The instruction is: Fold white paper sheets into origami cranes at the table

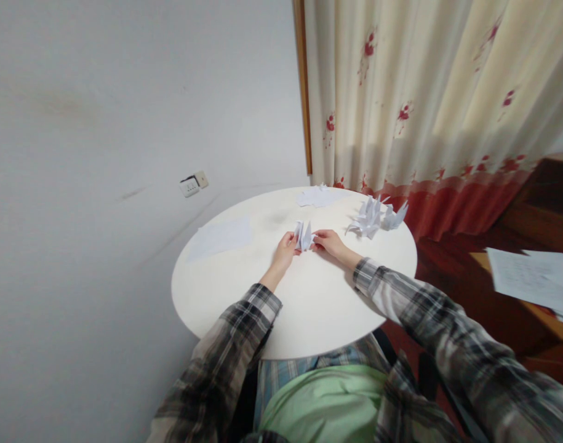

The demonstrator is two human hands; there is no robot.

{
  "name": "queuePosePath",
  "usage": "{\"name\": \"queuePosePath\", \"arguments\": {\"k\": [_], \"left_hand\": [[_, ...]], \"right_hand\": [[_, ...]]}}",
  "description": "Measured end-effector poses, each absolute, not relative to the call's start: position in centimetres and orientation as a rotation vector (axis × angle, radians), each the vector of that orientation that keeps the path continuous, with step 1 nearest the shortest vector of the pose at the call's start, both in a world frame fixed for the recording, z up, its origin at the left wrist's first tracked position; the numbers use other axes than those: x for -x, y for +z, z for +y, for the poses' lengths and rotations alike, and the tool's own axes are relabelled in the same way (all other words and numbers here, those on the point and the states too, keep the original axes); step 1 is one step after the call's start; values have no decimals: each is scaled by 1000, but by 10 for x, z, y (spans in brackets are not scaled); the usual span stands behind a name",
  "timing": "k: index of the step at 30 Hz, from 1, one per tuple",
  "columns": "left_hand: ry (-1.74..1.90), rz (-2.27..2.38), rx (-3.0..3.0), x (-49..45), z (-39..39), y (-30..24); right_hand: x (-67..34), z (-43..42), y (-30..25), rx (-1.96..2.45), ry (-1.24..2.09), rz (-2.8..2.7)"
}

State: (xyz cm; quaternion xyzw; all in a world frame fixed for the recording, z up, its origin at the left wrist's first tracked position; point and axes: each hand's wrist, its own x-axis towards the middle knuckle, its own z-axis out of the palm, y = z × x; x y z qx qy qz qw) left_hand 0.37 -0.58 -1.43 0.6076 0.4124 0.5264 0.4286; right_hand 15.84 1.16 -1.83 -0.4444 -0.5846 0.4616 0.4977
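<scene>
A small white folded paper crane (304,236) is held between my two hands, just above the middle of the round white table. My left hand (287,246) is closed, its fingers pinching the crane's left side. On the other side, my right hand (328,240) pinches the crane's right edge between thumb and fingertips. Some of the fingertips are hidden behind the paper. To the right of my right hand lies a cluster of several folded paper cranes (370,216).
White paper sheets (222,237) lie on the round table (226,283) at left, with more paper (319,196) at the back. A wall with a socket (189,186) borders the left side. Behind hangs a flowered curtain (415,111). Printed sheets (530,277) rest on wooden furniture at right.
</scene>
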Motion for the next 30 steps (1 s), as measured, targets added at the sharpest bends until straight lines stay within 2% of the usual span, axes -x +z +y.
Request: {"name": "queuePosePath", "arguments": {"k": [30], "left_hand": [[1317, 1030, -1510, -4, -6, -14]], "right_hand": [[-157, 1, -8, 1085, 1196, -1425]]}}
